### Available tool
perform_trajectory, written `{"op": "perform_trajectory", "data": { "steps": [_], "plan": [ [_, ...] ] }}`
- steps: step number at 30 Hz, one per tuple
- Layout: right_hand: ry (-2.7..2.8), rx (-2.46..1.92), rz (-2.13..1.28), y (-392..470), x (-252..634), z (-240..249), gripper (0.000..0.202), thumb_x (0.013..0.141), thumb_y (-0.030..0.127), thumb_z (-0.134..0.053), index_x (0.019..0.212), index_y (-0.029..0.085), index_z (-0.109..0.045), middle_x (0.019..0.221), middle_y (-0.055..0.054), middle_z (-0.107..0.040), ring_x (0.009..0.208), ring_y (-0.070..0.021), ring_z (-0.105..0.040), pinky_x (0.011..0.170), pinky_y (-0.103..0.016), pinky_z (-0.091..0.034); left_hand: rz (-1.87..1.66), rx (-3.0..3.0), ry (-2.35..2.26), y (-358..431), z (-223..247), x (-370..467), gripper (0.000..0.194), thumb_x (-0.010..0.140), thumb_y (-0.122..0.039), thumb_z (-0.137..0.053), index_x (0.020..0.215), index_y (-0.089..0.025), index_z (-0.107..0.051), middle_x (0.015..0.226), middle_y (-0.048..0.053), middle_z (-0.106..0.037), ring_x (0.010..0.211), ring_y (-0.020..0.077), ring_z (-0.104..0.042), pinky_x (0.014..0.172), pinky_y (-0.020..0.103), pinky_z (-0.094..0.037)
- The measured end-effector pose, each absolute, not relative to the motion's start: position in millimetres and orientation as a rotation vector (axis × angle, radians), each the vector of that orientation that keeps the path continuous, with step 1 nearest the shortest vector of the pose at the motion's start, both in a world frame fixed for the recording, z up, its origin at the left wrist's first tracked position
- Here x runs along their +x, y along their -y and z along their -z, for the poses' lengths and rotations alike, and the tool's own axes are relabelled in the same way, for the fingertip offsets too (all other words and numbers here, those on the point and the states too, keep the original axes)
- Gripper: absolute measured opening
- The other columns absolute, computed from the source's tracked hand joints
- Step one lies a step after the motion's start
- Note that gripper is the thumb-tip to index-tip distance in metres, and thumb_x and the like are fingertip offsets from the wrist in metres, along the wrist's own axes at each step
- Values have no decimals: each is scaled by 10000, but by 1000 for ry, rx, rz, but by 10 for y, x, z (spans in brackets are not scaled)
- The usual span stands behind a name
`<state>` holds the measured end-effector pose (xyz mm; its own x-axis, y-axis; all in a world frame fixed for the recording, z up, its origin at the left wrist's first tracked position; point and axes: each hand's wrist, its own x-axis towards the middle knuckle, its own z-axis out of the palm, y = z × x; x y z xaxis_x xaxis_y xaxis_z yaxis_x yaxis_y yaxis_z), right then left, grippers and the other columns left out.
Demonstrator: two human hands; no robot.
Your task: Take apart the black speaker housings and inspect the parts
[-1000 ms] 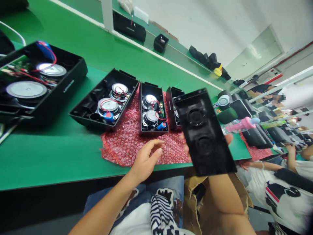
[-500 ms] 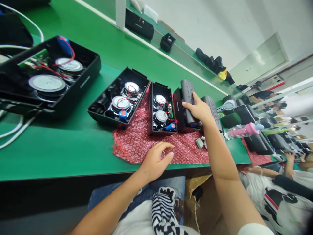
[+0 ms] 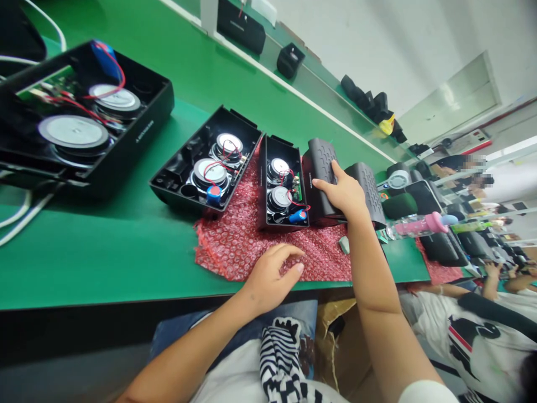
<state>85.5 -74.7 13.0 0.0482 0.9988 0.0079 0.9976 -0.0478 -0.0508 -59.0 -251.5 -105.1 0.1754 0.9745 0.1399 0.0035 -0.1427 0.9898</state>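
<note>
My right hand (image 3: 344,193) grips a black speaker cover (image 3: 322,155) with a raised pattern, its thumb and forefinger on top and the other fingers hidden. That cover lies over a black case. Just left stands an open speaker case (image 3: 263,193) with two round drivers, red wires and a blue cylinder. Another open case (image 3: 197,198) is tilted farther left, partly on red bubble wrap (image 3: 239,254). Over the wrap's front edge hovers my left hand (image 3: 274,277), fingers curved and apart, holding nothing. A second patterned black speaker (image 3: 366,182) stands beyond my right hand.
A larger open case (image 3: 157,101) and white cables (image 3: 25,221) lie on the green table (image 3: 104,257) at left. Right are small grey-green pieces (image 3: 344,244), a pink bottle (image 3: 425,223) and co-workers. Black speakers (image 3: 241,31) stand on the rear shelf.
The patterned cover under my right hand has come down from a raised, offset pose to lie flatter over its case. My left hand has barely moved, and the view has shifted slightly.
</note>
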Motion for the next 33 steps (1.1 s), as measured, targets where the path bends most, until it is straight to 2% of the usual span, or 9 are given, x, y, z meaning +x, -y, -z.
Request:
{"op": "perform_trajectory", "data": {
  "steps": [9, 23, 33],
  "plan": [
    [2087, -2270, -45, 781, 942, -105, 890, 818, 644, -564, 1563, 208, -349, 1406, -168, -585, 1249, -408, -571, 1025, -565, -446, -1167, 1417, -1011, 2515, 1031, -602, 211, 888, -282, -540, 1031, -184, -660, 1046, 61, -689, 1012, 203, -625, 945, 367, -454],
    [2083, -2277, -20, 763, 883, -48, 859, 826, 629, -548, 1559, 224, -359, 1327, -161, -638, 1192, -398, -597, 971, -563, -466, -1168, 1438, -1024, 2524, 1020, -602, 218, 886, -271, -536, 1034, -175, -664, 1044, 68, -696, 1013, 200, -636, 944, 366, -468],
    [2020, -2241, -7, 725, 909, -10, 853, 800, 616, -579, 1527, 197, -426, 1351, -156, -626, 1220, -405, -579, 991, -556, -450, -1165, 1445, -1038, 2537, 1024, -611, 208, 881, -282, -542, 1024, -195, -667, 1035, 68, -704, 996, 205, -641, 935, 371, -485]
  ]
}}
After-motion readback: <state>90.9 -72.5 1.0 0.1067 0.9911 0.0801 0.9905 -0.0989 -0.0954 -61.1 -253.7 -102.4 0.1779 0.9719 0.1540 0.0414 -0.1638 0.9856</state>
